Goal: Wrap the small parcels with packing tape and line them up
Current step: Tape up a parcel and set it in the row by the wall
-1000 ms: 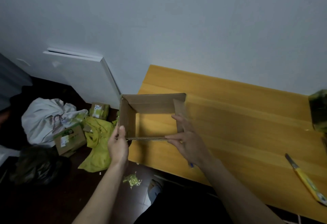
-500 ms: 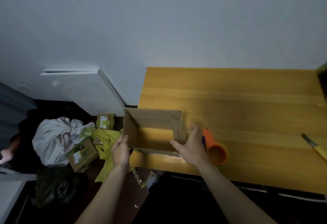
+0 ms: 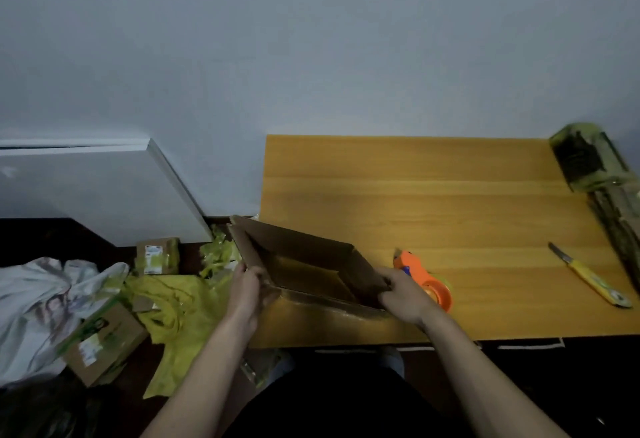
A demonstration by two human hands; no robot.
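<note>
- On the floor at far left, a crumpled white bag (image 3: 41, 302), two small parcels (image 3: 104, 344) (image 3: 157, 255) and yellow wrapping (image 3: 173, 302) lie in a loose heap beside the counter (image 3: 433, 202).
- The left hand (image 3: 244, 294) clasps the near-left corner of an open cardboard box (image 3: 304, 264), its grip curled round the wall.
- The box sits tilted at the counter's near-left corner, with the wood visible through it.
- The right hand (image 3: 403, 294) pinches the box's near-right corner.
- Just beside that hand lies an orange tape dispenser (image 3: 427, 281); a yellow knife (image 3: 588, 276) rests well apart to the right.
- Squaring the box flat on the counter before reaching for tape would likely keep the seams true.
</note>
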